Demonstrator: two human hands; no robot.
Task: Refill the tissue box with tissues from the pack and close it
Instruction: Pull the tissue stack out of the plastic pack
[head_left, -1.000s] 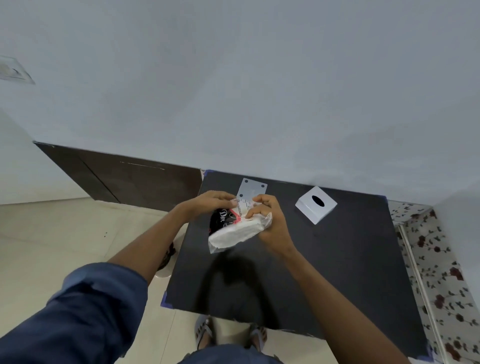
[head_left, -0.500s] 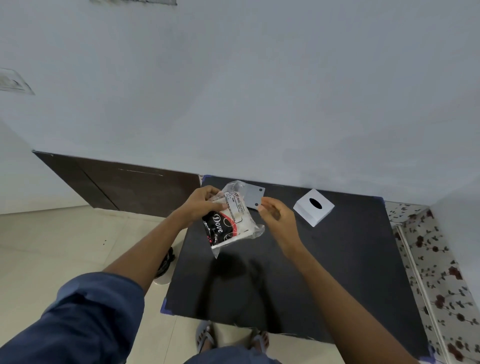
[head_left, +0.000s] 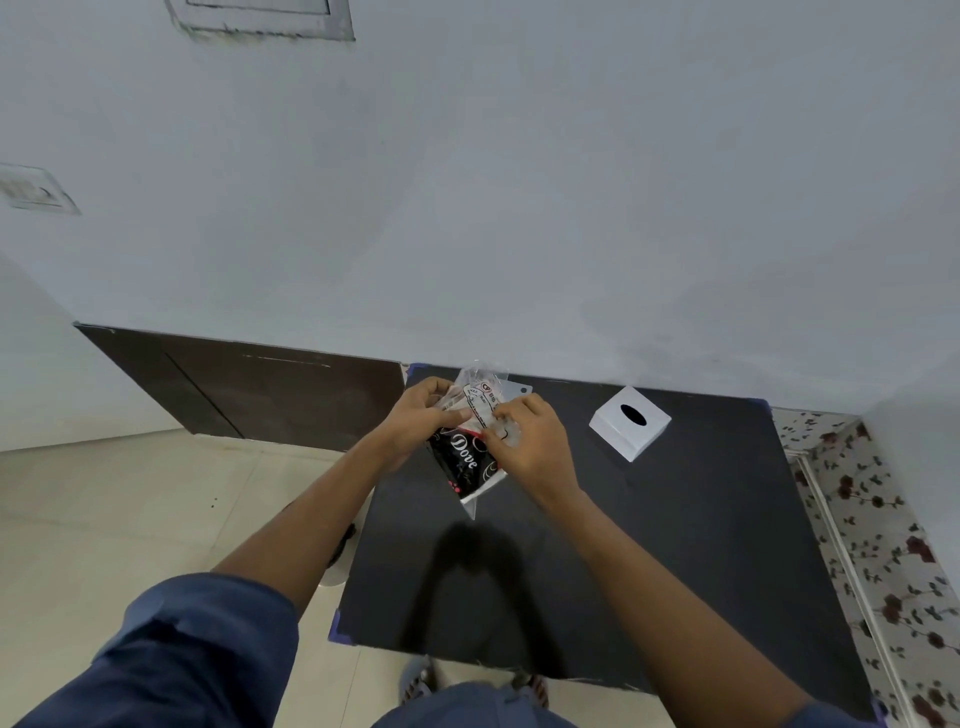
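While both hands pinch it, the pack (head_left: 470, 452) hangs above the black surface (head_left: 675, 545), not touching it. Left hand (head_left: 423, 423) fingers are closed on the pack's upper left edge; right hand (head_left: 527, 441) thumb and fingers are closed on crinkled clear film at its upper right. Pack's long axis runs steeply, top end pointing away toward the wall (head_left: 519, 208), bottom corner pointing down toward the person. Pack material: soft glossy plastic, clear and wrinkled at top with a white printed label, black with white "Dove" script and red dots lower down, white along the bottom edge. Shape is a flat oblong pouch with a pointed film tail. Box (head_left: 629, 422) sits on the surface right of the right hand, well apart from it; white, squarish, smooth, with a dark oval slot on top, turned corner-on. Thin grey flat plate (head_left: 514, 387) with small holes lies just beyond the hands, mostly hidden by the pack. Surface is matte, rectangular. Blue sleeve (head_left: 182, 660) on left arm.
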